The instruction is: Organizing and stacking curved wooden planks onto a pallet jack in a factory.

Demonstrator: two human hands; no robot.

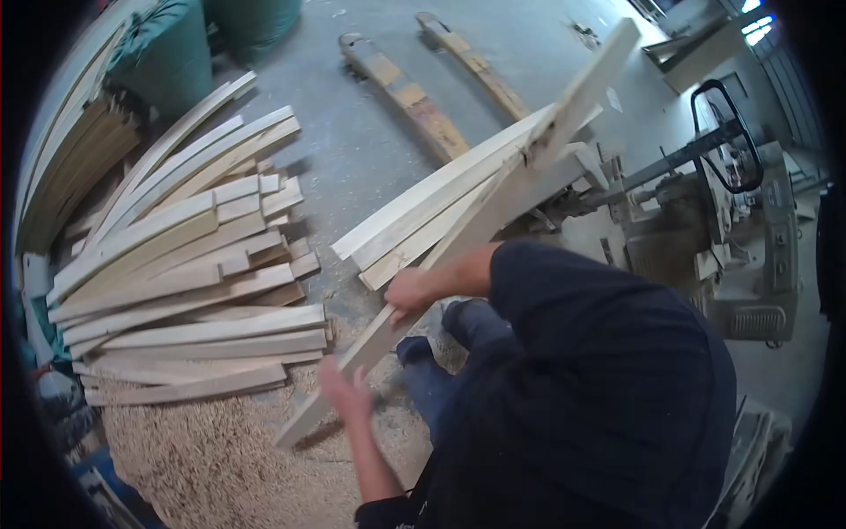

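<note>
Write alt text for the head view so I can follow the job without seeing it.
A person's right hand grips a long pale board slanting across the picture, the left hand near its lower end. A pile of boards lies to the left, with wood shavings below it; worn yellowish pallet-truck forks show beyond.

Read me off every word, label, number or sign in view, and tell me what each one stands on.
None can be read.
Dark shirt: small pale marks at the picture's lower edge, perhaps lettering, too small and cut off to read.
Held plank: dark spots, no lettering that I can make out.
</note>
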